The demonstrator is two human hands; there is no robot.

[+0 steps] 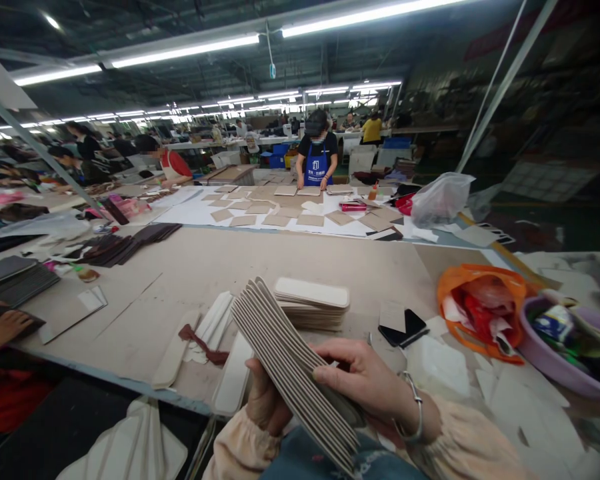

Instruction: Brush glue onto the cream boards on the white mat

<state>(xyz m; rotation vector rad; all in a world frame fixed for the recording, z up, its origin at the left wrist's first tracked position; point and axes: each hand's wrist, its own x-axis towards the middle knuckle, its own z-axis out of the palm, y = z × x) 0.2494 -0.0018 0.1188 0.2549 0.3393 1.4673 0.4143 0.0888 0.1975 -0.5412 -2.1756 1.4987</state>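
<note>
A thick stack of long, round-cornered board strips [285,360] is held tilted in front of me, its edges fanned. My left hand [266,399] grips the stack from the left and below, thumb up along its side. On the right, my right hand [363,380] wraps the same stack, thumb laid across the strip edges. Just beyond, a neat pile of similar pale strips [311,293] lies on the table. To the left are loose white strips [215,327], a brown scrap of cloth or leather [207,348] and a single strip [175,357].
An orange bag [453,287] and a purple basin [540,357] stand at the right. A black item with a grey card [403,323] lies nearby. More strips [130,447] lie low at left. A co-worker's hand [5,327] is at far left; another person [317,153] stands across the table.
</note>
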